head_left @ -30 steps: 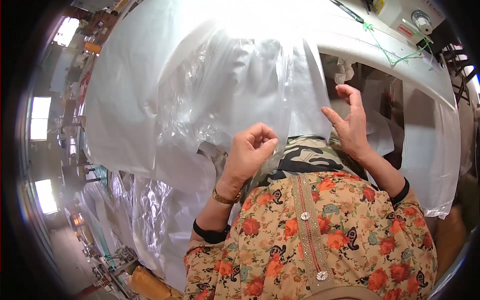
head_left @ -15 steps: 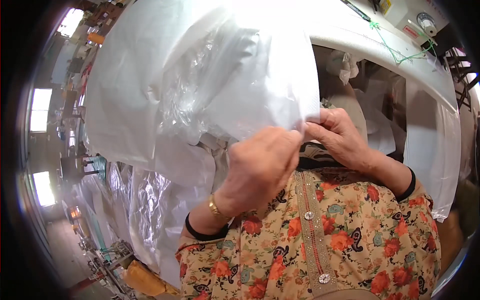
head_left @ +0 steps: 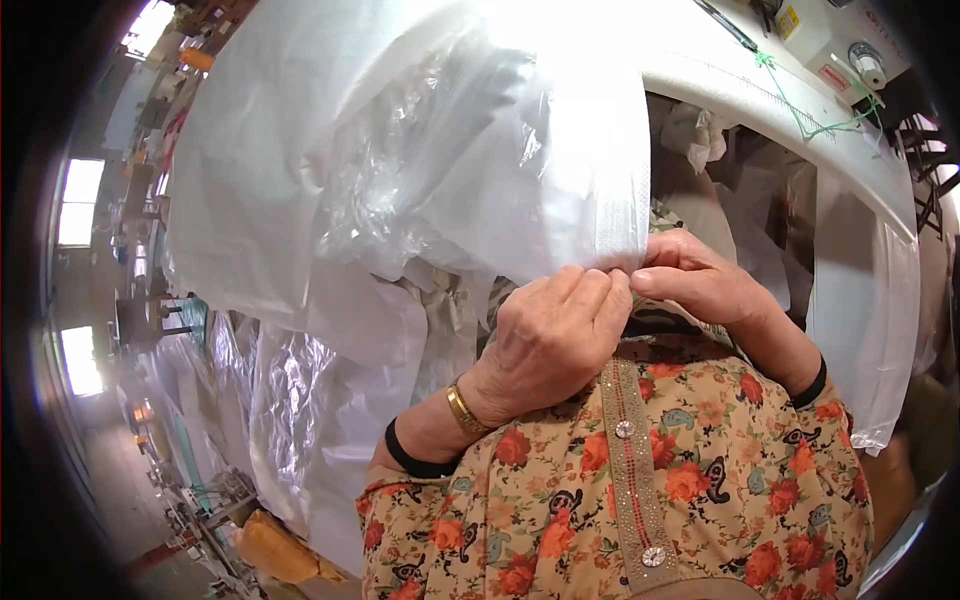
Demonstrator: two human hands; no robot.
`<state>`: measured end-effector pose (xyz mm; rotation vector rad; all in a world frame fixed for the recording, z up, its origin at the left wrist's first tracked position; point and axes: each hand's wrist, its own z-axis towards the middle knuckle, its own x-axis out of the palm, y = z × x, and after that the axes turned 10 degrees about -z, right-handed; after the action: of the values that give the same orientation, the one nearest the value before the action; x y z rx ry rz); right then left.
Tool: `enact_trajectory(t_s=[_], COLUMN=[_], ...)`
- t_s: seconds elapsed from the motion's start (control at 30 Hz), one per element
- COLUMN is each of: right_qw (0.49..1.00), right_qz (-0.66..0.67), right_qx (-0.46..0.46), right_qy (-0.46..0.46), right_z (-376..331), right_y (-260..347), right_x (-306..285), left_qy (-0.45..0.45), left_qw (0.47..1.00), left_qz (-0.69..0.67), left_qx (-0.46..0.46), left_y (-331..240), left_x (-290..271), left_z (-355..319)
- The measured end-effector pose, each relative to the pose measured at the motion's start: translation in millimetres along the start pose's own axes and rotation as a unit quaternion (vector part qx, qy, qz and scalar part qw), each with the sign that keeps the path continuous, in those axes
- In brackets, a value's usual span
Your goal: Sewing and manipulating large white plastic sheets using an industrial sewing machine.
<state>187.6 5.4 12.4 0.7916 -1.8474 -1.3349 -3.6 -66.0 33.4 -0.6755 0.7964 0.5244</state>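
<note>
A large white plastic sheet [head_left: 480, 190], partly clear and crinkled, hangs over the table edge toward me. At its near corner, where a textured band runs down the side, my left hand [head_left: 565, 325] is closed in a pinch on the plastic. Close beside it, my right hand [head_left: 700, 280] grips the same edge with thumb and curled fingers. The fingertips of both hands nearly touch. Exactly how the edge lies between them is hidden by the fingers.
The white table [head_left: 740, 80] curves away to the right, holding a pen-like tool [head_left: 725, 22], green string [head_left: 790, 105] and a white machine [head_left: 845, 45]. More clear plastic [head_left: 290, 385] hangs at the left. Another pale sheet [head_left: 860, 270] drapes at the right.
Both hands have shifted slightly right and down in view, still on the sheet's edge. The textured band at the edge now shows more plainly.
</note>
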Motion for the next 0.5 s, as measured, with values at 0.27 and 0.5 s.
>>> enact_trajectory(t_s=[0.27, 0.5], right_qw=[0.983, 0.996], right_qz=[-0.139, 0.009], right_qx=[-0.051, -0.033], right_qy=[-0.106, -0.084], right_z=[4.2, 1.1], right_y=[3.2, 8.7], right_x=[16.5, 29.7], left_qy=[-0.129, -0.182], left_qw=[0.989, 0.975], left_qz=[-0.04, 0.098], left_qx=[0.068, -0.08], left_y=[21.6, 65.1], left_x=[13.0, -1.7], left_z=[-11.5, -56.1])
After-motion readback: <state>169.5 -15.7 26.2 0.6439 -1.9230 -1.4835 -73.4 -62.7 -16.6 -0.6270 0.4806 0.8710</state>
